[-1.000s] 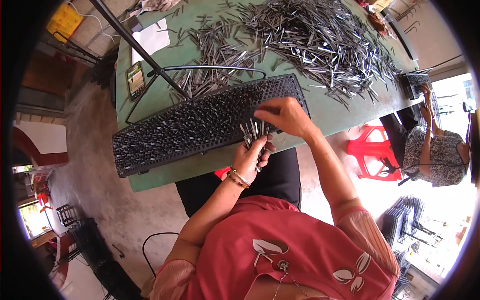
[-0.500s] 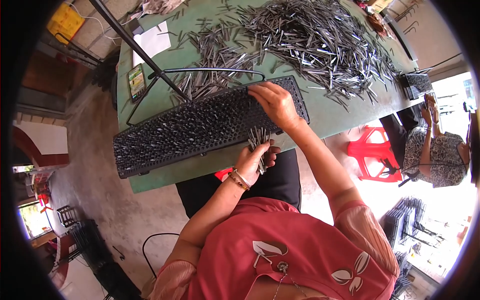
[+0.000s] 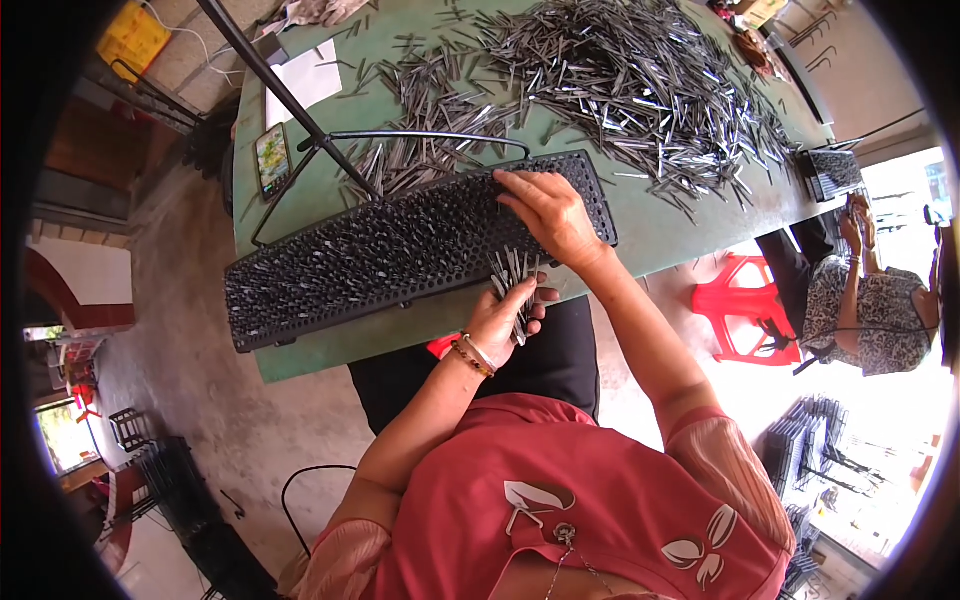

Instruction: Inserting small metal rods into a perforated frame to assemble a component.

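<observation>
A long black rack (image 3: 592,192) full of holes lies slantwise along the near edge of the table. Thin dark strips stand packed in its left and middle parts, while bare holes show at its right end. My left hand (image 3: 495,325), just below the rack's near edge, is closed around a fanned bundle of thin metal strips (image 3: 512,268). Over the right part of the rack, my right hand (image 3: 552,215) has thumb and fingers drawn together near the holes. Whatever those fingertips pinch is too small or hidden to see.
Loose strips (image 3: 650,90) lie heaped across the green table (image 3: 700,235). A black metal frame (image 3: 330,145) rises behind the rack, near a phone (image 3: 272,160) and white paper (image 3: 305,82). A red stool (image 3: 745,305) and a co-worker (image 3: 870,310) are at the right.
My right hand's fingers have shifted slightly over the same part of the rack. My left hand stays nearly in place with its bundle, and the whole view has moved a little.
</observation>
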`<state>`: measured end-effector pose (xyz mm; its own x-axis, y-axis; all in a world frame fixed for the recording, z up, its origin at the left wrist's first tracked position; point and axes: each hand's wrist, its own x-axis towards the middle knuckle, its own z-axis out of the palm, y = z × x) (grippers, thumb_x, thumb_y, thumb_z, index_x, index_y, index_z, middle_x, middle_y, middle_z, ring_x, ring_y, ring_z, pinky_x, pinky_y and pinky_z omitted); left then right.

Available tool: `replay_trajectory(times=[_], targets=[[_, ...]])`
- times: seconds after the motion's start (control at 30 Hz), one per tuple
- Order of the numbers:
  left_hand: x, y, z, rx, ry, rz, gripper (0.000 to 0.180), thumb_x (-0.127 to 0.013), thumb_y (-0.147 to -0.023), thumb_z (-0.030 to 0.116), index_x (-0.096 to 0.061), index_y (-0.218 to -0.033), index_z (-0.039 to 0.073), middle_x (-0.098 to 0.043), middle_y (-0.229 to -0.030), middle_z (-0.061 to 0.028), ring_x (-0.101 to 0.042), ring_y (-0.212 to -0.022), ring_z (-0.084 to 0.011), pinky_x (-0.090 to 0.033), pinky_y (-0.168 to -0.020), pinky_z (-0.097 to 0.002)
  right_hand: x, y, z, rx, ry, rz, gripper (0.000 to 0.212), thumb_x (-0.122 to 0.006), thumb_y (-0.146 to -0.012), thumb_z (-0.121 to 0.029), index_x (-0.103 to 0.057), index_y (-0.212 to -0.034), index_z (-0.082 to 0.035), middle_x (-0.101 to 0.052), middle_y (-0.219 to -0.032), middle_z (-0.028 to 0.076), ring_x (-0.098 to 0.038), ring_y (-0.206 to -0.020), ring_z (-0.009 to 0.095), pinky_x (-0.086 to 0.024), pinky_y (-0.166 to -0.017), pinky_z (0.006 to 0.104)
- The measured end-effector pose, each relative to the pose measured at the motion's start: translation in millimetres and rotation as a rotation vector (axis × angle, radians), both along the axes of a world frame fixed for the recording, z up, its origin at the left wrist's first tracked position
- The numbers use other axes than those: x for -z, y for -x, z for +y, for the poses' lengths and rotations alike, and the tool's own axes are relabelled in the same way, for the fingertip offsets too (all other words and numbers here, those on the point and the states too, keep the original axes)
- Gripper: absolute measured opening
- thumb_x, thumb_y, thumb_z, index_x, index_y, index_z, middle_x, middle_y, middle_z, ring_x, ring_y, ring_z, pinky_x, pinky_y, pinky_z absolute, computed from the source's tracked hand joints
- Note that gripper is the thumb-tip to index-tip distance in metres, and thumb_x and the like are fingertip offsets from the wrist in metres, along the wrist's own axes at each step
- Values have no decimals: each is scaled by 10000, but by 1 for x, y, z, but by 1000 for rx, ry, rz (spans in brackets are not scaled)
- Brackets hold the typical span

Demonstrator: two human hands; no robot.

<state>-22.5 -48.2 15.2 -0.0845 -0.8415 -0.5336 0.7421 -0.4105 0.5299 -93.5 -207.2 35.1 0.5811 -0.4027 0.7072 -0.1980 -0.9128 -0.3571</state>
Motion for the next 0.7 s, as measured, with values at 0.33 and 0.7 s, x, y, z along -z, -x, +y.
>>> replay_trajectory(times=[0.33, 0.7], targets=[[-8, 1, -8, -161, 169, -47, 232, -567, -917, 248, -584, -1056, 63, -639, -886, -77, -524, -638, -72, -429, -513, -208, -26, 43, 18, -147, -1019, 364, 258, -667, -850, -228, -677, -878, 28, -640, -690, 54, -539, -632, 72, -449, -566, 240], [5, 6, -3, -45, 51, -10, 218, -561, -910, 234, -584, -1046, 66, -659, -879, -94, -578, -645, -89, -466, -515, -227, -20, 15, 3, 181, -627, -85, 181, -682, -812, -168, -679, -875, 2, -634, -721, 106, -584, -579, 183, -444, -540, 294]])
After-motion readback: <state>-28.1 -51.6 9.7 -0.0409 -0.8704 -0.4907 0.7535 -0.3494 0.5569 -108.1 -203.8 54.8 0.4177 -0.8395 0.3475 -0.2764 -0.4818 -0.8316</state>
